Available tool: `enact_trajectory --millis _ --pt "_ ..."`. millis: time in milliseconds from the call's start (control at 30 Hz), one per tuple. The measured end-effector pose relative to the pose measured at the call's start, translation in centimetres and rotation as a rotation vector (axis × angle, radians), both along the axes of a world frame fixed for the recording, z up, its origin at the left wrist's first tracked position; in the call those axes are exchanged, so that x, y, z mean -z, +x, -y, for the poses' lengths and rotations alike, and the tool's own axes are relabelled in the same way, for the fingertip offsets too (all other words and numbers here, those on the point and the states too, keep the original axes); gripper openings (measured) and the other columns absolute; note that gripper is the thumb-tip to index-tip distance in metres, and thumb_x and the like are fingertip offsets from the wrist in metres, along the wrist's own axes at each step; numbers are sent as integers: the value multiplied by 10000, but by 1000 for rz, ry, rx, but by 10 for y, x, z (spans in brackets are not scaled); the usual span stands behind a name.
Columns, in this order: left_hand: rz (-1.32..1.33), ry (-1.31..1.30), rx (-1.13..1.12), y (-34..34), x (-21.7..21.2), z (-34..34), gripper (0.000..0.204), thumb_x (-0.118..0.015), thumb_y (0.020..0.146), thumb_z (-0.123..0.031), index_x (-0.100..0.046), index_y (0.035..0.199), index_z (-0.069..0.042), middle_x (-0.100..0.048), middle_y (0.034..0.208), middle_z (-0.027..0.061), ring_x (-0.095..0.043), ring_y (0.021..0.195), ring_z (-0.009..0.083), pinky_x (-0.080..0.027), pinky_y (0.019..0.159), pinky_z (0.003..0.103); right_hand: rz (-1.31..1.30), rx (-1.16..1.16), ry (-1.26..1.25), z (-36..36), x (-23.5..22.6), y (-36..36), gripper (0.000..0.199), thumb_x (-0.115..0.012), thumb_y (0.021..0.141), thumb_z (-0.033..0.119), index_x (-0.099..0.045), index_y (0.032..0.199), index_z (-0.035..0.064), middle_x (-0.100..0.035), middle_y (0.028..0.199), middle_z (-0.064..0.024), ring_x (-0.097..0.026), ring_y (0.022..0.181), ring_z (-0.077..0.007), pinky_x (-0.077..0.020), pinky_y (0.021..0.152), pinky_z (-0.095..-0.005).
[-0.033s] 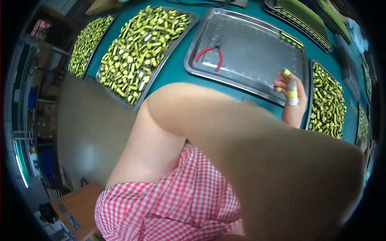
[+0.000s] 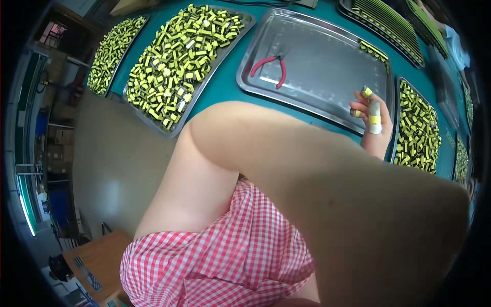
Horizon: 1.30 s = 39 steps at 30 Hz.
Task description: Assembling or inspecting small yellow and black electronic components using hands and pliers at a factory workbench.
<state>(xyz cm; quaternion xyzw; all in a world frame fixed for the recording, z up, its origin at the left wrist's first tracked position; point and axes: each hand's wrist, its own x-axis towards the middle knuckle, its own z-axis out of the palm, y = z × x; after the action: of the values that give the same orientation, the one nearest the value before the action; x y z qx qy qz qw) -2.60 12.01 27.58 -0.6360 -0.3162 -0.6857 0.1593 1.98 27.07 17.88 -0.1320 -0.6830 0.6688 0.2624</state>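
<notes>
My left arm (image 2: 276, 123) is bent, its elbow towards the table and its forearm running out of sight at lower right. The left hand is not seen. Past this forearm, my right hand (image 2: 376, 120) is raised over the right side of a shallow metal tray (image 2: 317, 66). Its fingers are closed on a small yellow block (image 2: 366, 92). Grey, yellow and white wrapping covers one digit. Another yellow bit (image 2: 356, 113) shows at a curled fingertip; whether it is a block or tape I cannot tell. Red-handled pliers (image 2: 281, 71) lie in the tray's left part.
A row of yellow blocks (image 2: 373, 51) lines the tray's far right corner. Trays heaped with blocks (image 2: 169, 66) stand at left, and another heaped tray (image 2: 417, 128) at right. Racks of lined-up blocks (image 2: 386, 25) sit at far right. A brown table (image 2: 102, 266) is at lower left.
</notes>
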Motion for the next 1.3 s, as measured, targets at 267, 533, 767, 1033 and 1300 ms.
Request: enact_trajectory --millis 267,533,767,1033,1300 --pt "43 -11 -56 13 8 0 71 -553 687 -164 -539 724 -105 -510 689 8 -529 632 178 -388 566 317 25 18 -33 -7 9 0 328 -469 905 270 -545 1073 -2 -614 981 -139 -598 809 -152 -447 708 -248" --pt "36 7 53 23 7 4 70 -551 688 -164 -539 724 -105 -509 687 9 -528 626 177 -386 553 314 -5 -25 26 -1 3 -7 291 -488 900 226 -539 1067 -7 -619 947 -131 -602 813 -155 -453 717 -260" --pt "15 16 -6 33 10 -44 69 -550 690 -164 -538 725 -106 -508 686 9 -528 621 175 -385 542 310 -23 9 41 4 0 -2 319 -471 908 250 -530 1077 -14 -616 962 -145 -596 803 -151 -451 727 -263" --pt "-29 -34 5 45 9 -39 68 -549 691 -164 -538 725 -106 -506 685 9 -528 616 174 -384 529 307 -8 57 3 -5 3 5 320 -470 907 225 -501 1113 -17 -607 984 -156 -599 820 -156 -454 713 -248" --pt "-25 -17 45 33 8 -32 67 -547 693 -164 -537 726 -106 -505 683 10 -528 610 172 -383 516 303 -47 53 12 -1 -4 1 320 -475 905 224 -492 1116 -15 -602 991 -151 -594 805 -149 -456 710 -263"
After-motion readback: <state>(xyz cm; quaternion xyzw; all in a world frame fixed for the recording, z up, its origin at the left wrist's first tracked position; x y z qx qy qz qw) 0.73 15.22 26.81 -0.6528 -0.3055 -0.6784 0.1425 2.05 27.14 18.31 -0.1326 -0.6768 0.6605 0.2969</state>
